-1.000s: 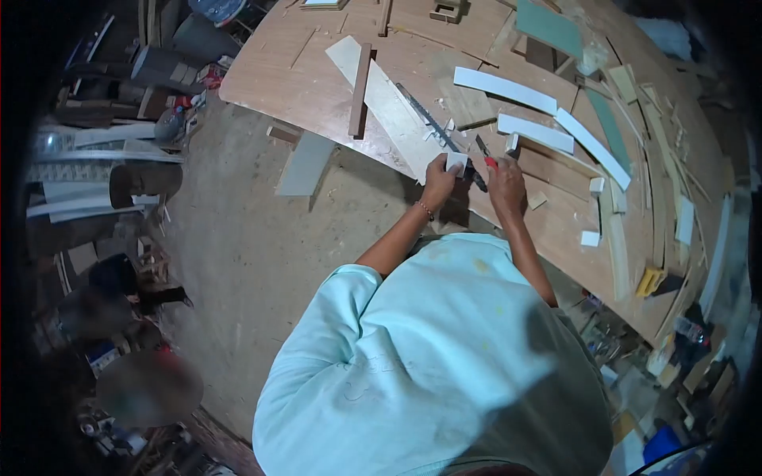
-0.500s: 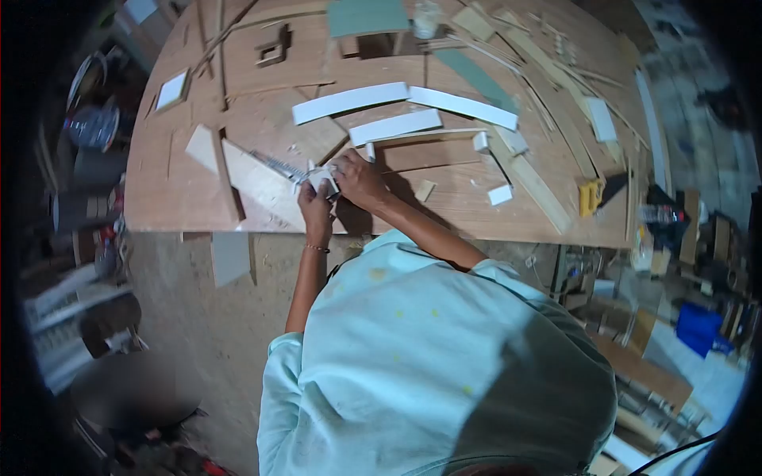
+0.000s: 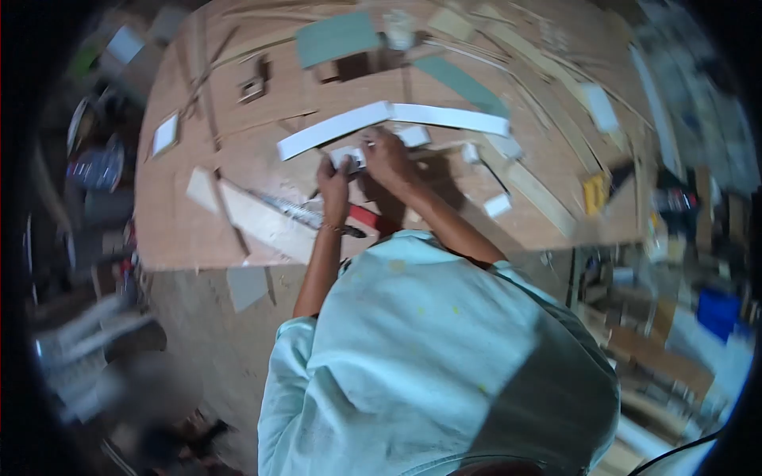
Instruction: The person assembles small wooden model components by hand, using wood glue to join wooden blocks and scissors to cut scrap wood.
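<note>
My left hand (image 3: 335, 182) is closed with thumb and fingers on a small white piece (image 3: 350, 156). At the right side of that piece, my right hand (image 3: 389, 161) is closed, its fingertips pinching the edge; motion blurs the exact grip. Just beyond both hands lie two long white strips, a left one (image 3: 335, 130) and a right one (image 3: 452, 118), meeting end to end at an angle. A shorter white strip (image 3: 414, 136) is partly hidden behind my right hand. Under my left wrist rests a long grey serrated blade (image 3: 294, 211), and a red object (image 3: 365, 217) lies between my forearms.
A pale board (image 3: 262, 220) lies at the table's left front. On the right are a wooden strip (image 3: 541, 196), a small white block (image 3: 498, 205) and a yellow-handled tool (image 3: 594, 193). A green-topped piece (image 3: 339, 40) stands at the back.
Both hands have moved farther onto the table and slightly right, carrying the small white piece. The serrated blade now lies behind them, and the red object has come into view. The camera view has shifted.
</note>
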The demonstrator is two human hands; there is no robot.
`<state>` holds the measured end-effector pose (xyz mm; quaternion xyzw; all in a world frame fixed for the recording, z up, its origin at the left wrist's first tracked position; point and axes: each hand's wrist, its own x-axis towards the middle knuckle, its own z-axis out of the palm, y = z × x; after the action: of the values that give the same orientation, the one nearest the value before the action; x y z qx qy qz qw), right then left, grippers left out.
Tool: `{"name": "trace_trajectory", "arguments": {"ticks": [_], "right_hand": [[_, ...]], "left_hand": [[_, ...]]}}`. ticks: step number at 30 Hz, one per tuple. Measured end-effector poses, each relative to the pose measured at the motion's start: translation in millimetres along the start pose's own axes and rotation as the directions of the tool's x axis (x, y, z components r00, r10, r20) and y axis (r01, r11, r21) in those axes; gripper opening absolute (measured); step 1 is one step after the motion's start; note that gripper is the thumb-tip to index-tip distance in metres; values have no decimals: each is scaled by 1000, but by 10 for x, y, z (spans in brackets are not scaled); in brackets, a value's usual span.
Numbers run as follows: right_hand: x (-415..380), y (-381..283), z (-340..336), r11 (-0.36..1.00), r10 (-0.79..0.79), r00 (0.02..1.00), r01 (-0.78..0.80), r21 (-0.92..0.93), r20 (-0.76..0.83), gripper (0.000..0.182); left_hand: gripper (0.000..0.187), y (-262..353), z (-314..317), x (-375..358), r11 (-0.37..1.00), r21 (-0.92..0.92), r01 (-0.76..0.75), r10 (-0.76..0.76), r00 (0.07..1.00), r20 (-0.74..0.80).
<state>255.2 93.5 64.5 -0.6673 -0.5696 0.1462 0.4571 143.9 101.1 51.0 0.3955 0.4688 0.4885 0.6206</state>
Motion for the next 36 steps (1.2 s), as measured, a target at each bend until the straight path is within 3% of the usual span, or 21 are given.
{"name": "trace_trajectory", "arguments": {"ticks": [2, 7, 8, 10, 11, 12, 14, 16, 18, 19, 20, 22, 23, 25, 27, 30, 31, 33, 34, 35, 36], "right_hand": [[136, -64, 130, 994, -107, 989, 108, -3, 104, 16], [257, -168, 677, 989, -77, 902, 123, -83, 424, 20], [247, -153, 814, 984, -70, 872, 140, -110, 485, 20], [259, -70, 1060, 975, -70, 832, 174, -139, 550, 20], [285, -33, 1179, 974, 37, 765, 116, -193, 643, 22], [313, -57, 1247, 965, 144, 681, 65, -255, 718, 25], [393, -62, 1308, 937, 119, 689, 160, -310, 715, 33], [426, -155, 1344, 922, 153, 750, 126, -366, 643, 44], [401, -317, 1344, 911, 182, 780, 97, -402, 599, 47], [352, -425, 1347, 881, 259, 760, 67, -469, 596, 61], [294, -526, 1365, 876, 252, 762, 81, -475, 596, 61], [160, -628, 1456, 783, 401, 712, 59, -619, 576, 80], [111, -570, 1527, 782, 395, 739, 40, -622, 545, 88], [57, -540, 1571, 795, 352, 773, 52, -605, 528, 87], [45, -556, 1575, 793, 312, 815, 59, -606, 488, 85], [141, -661, 1480, 789, 391, 769, 3, -614, 506, 82], [165, -659, 1467, 789, 391, 767, 6, -614, 509, 82], [236, -586, 1435, 877, 419, 744, -182, -445, 520, 74], [252, -474, 1443, 875, 420, 743, -181, -449, 520, 74], [262, -361, 1457, 923, 376, 714, -342, -175, 590, 70], [270, -284, 1451, 868, 309, 699, -484, 109, 645, 66]], "left_hand": [[10, -161, -251, 136, 993, 102, -55, 64, 994, -92], [10, -182, -773, 51, 942, 337, 17, 102, 937, -333], [10, -244, -884, 11, 940, 339, 28, 100, 930, -354], [9, -118, -886, -115, 991, 125, 51, 6, 909, -416], [8, -81, -957, -148, 969, 236, 73, 20, 928, -372], [8, -100, -1015, -154, 972, 225, 71, 22, 922, -386], [8, -141, -1120, -151, 992, 127, 8, 36, 939, -341], [13, -66, -1178, -150, 997, 63, -42, 61, 937, -344], [13, 30, -1266, -167, 1000, -23, 9, -15, 957, -290], [14, 63, -1312, -168, 999, -23, 28, -33, 963, -269], [14, 103, -1348, -163, 999, -37, 19, -29, 962, -272], [16, 205, -1418, -185, 993, 112, -38, 70, 953, -294], [16, 253, -1451, -191, 993, 110, -38, 69, 952, -297], [18, 339, -1502, -190, 999, -41, -12, 0, 962, -274], [19, 358, -1603, -146, 999, -36, -16, 7, 969, -246], [20, 411, -1663, -160, 1000, -5, -17, 16, 973, -229], [20, 469, -1644, -187, 994, -93, 55, -77, 966, -247], [20, 491, -1622, -236, 974, -187, 130, -177, 950, -257], [20, 489, -1631, -221, 928, -327, 177, -253, 945, -206], [20, 485, -1620, -210, 861, -458, 222, -318, 937, -143], [20, 482, -1581, -213, 860, -460, 221, -315, 939, -140]]}}
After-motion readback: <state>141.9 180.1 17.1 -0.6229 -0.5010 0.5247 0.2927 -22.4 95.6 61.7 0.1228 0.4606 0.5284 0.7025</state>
